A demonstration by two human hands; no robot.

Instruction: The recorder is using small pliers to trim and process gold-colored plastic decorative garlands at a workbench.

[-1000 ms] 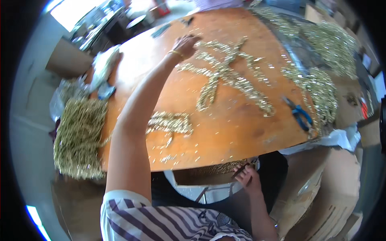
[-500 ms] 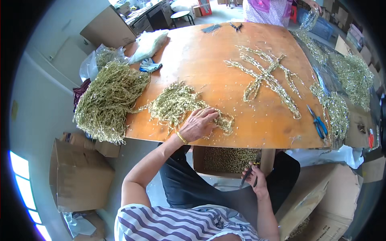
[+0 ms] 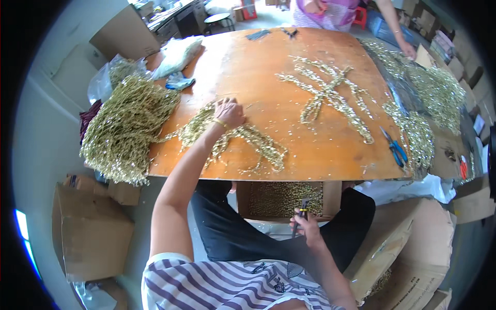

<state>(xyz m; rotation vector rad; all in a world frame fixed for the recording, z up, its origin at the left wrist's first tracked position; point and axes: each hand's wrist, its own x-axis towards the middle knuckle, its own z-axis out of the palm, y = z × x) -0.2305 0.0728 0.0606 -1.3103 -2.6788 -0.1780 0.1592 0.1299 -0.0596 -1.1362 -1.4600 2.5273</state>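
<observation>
My left hand is at the far edge of a small tangled pile of gold garland strands on the table, its fingers curled in on the strands. One loose length trails from that pile toward the front edge. In my right hand, over my lap, are dark-handled pliers with a yellow band near the jaws, pointing up. Just behind them is an open box with many small gold pieces in it.
A big heap of gold strands hangs over the table's left edge. Behind it are a glove and a white bag. Laid-out strands and blue pliers lie right. Another person's hand is far right.
My left hand has moved away from me, from the loose strands to the pile's far edge. My right hand has shifted slightly left with the pliers. The other person's arm has reached lower.
</observation>
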